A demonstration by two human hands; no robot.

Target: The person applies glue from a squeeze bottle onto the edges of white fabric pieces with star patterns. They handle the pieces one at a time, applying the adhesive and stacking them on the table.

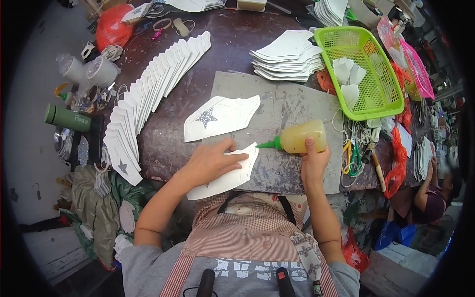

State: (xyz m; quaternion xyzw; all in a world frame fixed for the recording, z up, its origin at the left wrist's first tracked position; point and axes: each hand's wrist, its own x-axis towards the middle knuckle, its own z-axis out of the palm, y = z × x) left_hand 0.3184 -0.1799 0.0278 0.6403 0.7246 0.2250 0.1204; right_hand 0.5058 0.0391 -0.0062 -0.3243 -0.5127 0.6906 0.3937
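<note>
While the left hand (210, 161) lies flat with its fingers spread on a white cut shoe-upper piece (228, 173), pinning it to the grey work mat (292, 106), the right hand (312, 161) is wrapped around a yellowish glue bottle (301, 137). The bottle lies nearly level, its green nozzle (269, 144) pointing toward the left fingers, with the tip at the upper edge of the held piece, just beside the fingertips. Whether the tip touches the material is hard to make out. Much of the piece sits under the palm, so any marking on it is hidden.

Just beyond the left fingers lies a second white piece (220, 118) bearing a glittery star, apart from the held one. Farther out to the left of them, a long fanned row of white pieces (148, 94) curves across the dark bench (237, 44), and a stack of white pieces (287, 57) sits beyond the mat. Beyond the right fingers and to their right stands a lime-green plastic basket (381, 94) holding a few white pieces. Yellow-and-green-handled scissors (350, 158) lie just right of the right hand among tangled cords. A green flask (67, 118) rests at the bench's far left edge.

Another person (435, 190) at the lower right is blurred and partly cut off by the dark rim of the view.
</note>
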